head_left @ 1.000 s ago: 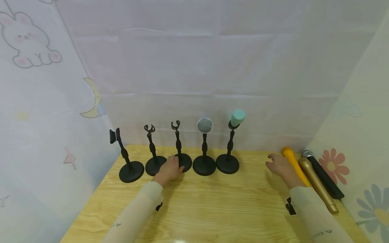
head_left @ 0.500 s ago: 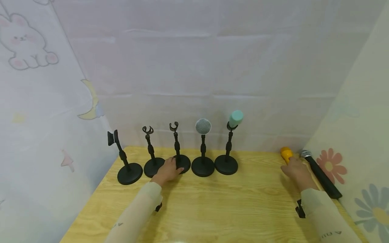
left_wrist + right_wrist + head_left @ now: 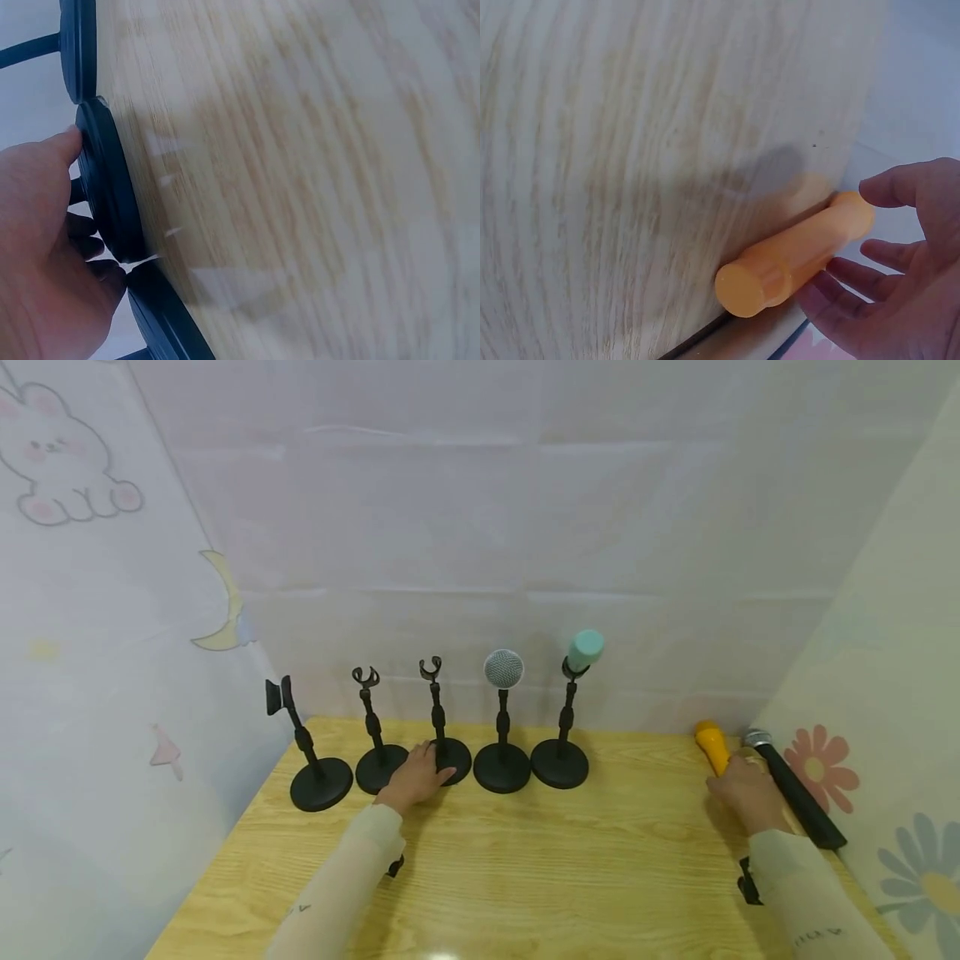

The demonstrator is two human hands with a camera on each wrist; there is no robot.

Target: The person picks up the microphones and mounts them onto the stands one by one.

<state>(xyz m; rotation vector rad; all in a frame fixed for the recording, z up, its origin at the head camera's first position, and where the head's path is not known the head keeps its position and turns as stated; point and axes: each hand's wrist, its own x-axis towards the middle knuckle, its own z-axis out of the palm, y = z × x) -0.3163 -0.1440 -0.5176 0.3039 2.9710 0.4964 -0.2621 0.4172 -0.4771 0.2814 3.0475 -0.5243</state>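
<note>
Pale wall sheeting (image 3: 420, 527) is hung behind and at both sides, printed with a rabbit (image 3: 71, 468) at left and flowers (image 3: 821, 768) at right; wood-grain table (image 3: 525, 877) below. Five black desktop microphone stands are lined up along the back left and middle. No microphone is held by the first stand (image 3: 306, 743), second stand (image 3: 373, 718) or middle stand (image 3: 438, 714); a silver-mesh microphone (image 3: 504, 669) is seated in the fourth stand (image 3: 503, 722), a teal-headed microphone (image 3: 585, 650) in the fifth stand (image 3: 567, 714). Middle stand's round base is gripped by the left hand (image 3: 415, 778), thumb set on one edge, fingers curled at the other. At the right end of the table the orange microphone (image 3: 802, 251) is lying flat, bordered by the right hand (image 3: 750, 789): fingers spread and slightly bent, thumb kept apart, no grip closed; fingertip contact on the far side can't be told. A gold microphone (image 3: 746, 330) is mostly hidden beside it; a black microphone (image 3: 802, 797) is laid farther right.
</note>
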